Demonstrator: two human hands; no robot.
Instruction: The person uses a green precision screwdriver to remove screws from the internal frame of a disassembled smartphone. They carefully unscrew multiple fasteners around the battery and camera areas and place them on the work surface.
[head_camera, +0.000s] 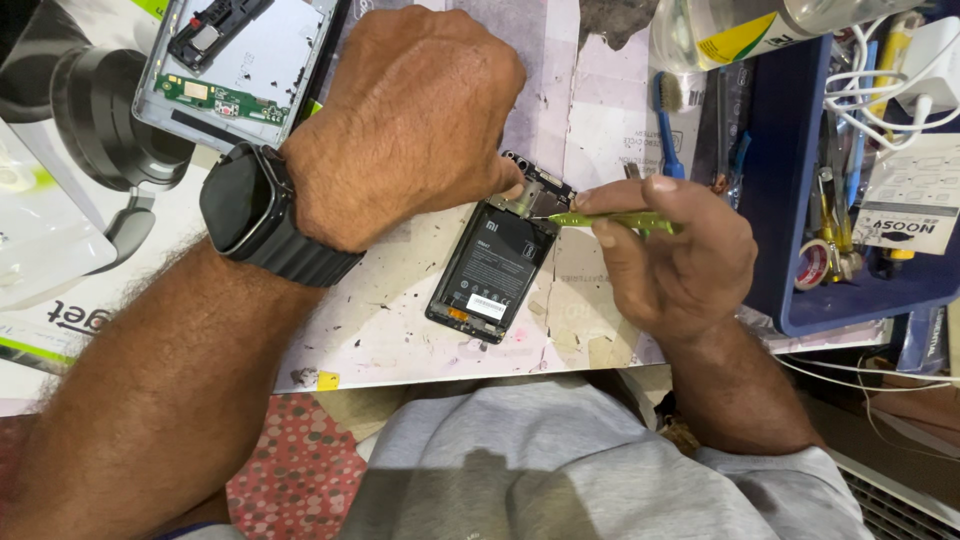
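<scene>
Opened phone (497, 272) is lying on the mat (400, 340), back cover already off, battery showing. Left hand (415, 120), above the phone, is pinning its top edge, fingers curled down. Right hand (668, 255), right of the phone, is pinching a green tool (615, 220), tip working at the phone's upper metal plate. Plate and battery not yet out. A stripped frame (235, 65) is lying up-left of the phone.
</scene>
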